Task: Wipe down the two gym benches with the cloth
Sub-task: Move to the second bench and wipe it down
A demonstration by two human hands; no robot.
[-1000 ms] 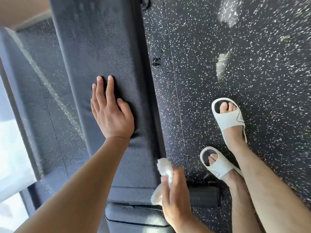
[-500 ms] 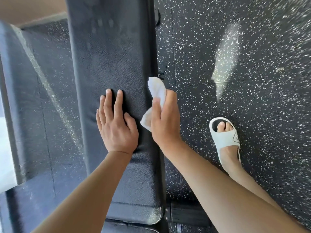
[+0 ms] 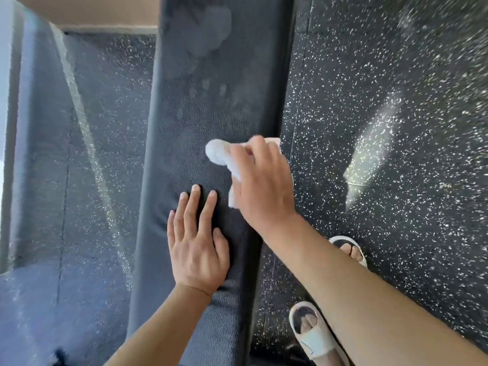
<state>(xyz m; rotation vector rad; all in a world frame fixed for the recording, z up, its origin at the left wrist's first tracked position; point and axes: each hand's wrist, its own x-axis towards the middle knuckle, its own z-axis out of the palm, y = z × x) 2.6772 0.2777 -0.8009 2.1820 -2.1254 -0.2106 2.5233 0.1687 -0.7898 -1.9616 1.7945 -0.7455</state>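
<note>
A long black padded gym bench (image 3: 211,101) runs up the middle of the view, with pale smudges and fingerprints on its far part. My left hand (image 3: 196,241) lies flat on the pad, fingers straight. Just ahead of it my right hand (image 3: 260,180) grips a bunched white cloth (image 3: 217,153) and holds it against the pad near the bench's right edge. Most of the cloth is hidden under that hand. No second bench can be made out.
Black rubber floor (image 3: 383,233) with white speckles surrounds the bench. My feet in white slides (image 3: 313,336) stand on it at the bench's lower right. A bright window strip (image 3: 5,128) and a beige wall (image 3: 92,11) border the left and top.
My right hand carried the cloth from beside the bench's near end up and onto the pad, now ahead of my left hand. The left hand stayed flat on the pad.
</note>
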